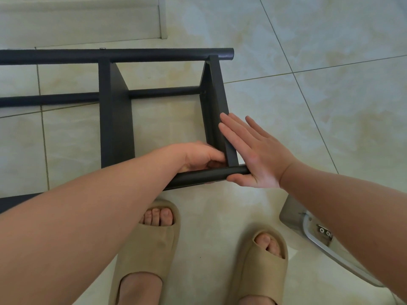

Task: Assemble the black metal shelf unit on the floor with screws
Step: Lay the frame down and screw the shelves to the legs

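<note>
The black metal shelf unit [114, 119] lies on its side on the tiled floor, with long round tubes running left to right and two flat shelf panels between them. My left hand [202, 156] reaches inside the frame, its fingers curled at the corner where the right panel [217, 102] meets the near tube [204, 177]. What those fingers hold is hidden. My right hand [251, 155] lies flat with fingers spread against the outer face of the right panel, its thumb under the end of the near tube. A small screw head [102, 48] shows on the far tube.
My two feet in beige slippers [149, 245] stand just in front of the near tube. A grey and chrome object [308, 225] lies on the floor at the lower right. A pale wooden baseboard or door frame [88, 18] runs along the top left.
</note>
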The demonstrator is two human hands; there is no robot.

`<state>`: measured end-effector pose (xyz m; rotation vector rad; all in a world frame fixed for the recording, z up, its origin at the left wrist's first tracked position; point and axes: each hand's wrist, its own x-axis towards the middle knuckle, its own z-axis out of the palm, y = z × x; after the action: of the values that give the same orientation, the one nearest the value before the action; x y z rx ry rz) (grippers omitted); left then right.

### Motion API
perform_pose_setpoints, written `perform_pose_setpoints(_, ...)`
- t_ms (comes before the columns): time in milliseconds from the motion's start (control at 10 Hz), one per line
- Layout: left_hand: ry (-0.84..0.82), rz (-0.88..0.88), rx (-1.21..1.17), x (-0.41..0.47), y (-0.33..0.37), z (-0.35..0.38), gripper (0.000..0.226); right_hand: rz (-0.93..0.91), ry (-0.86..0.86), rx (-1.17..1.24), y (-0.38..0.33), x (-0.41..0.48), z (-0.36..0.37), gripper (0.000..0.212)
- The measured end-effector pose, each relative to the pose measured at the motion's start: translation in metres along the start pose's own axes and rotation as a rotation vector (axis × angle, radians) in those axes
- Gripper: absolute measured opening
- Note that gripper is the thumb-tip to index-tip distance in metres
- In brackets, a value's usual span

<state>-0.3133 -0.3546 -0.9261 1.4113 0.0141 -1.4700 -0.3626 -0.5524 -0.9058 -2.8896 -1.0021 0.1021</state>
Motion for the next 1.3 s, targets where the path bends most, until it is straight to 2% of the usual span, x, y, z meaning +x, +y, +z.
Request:
perform_pose_setpoints(200, 0.037, 0.088, 0.006, -0.0002, -0.0035, -0.0014, 0.006, 0.005, -0.004, -0.008, -0.0019, 0.0001, -0.0015, 0.103)
perform_pose_setpoints(300, 0.057, 0.108, 0.022, -0.0029, -0.0034, -0.0002, 0.008, 0.009, -0.007, -0.021, -0.0023, -0.0006, -0.0021, 0.103)
perform_pose_setpoints(400, 0.077, 0.112, 0.020, -0.0042, -0.0033, 0.0004, 0.021, 0.009, -0.007, -0.027, -0.0029, -0.0006, -0.0027, 0.102)
perform_pose_setpoints(500, 0.073, 0.113, 0.032, -0.0035, -0.0036, -0.0003, 0.008, 0.011, -0.005, -0.030, -0.0028, -0.0011, -0.0030, 0.102)
perform_pose_setpoints(800, 0.014, 0.136, -0.090, -0.0019, -0.0029, -0.0005, 0.022, 0.008, 0.007, -0.012, -0.0017, -0.0003, -0.0012, 0.103)
perform_pose_setpoints(900, 0.039, 0.097, -0.108, -0.0025, -0.0006, 0.0006, 0.020, 0.005, 0.006, -0.007, -0.0016, -0.0005, -0.0015, 0.102)
perform_pose_setpoints(1000, 0.050, -0.004, 0.001, -0.0035, -0.0002, 0.0014, 0.016, 0.007, 0.006, -0.007, -0.0019, -0.0003, -0.0012, 0.102)
perform_pose_setpoints(1100, 0.098, 0.081, 0.039, -0.0007, -0.0018, 0.0010, 0.007, 0.008, 0.006, -0.008, -0.0022, -0.0002, -0.0015, 0.102)
perform_pose_setpoints(1200, 0.131, 0.120, 0.067, 0.0018, -0.0040, -0.0004, 0.032, 0.009, 0.003, -0.013, -0.0025, -0.0003, -0.0025, 0.103)
perform_pose_setpoints(1300, 0.107, 0.133, 0.073, 0.0047, -0.0060, -0.0026, 0.043, 0.010, 0.004, -0.011, -0.0028, -0.0004, -0.0021, 0.103)
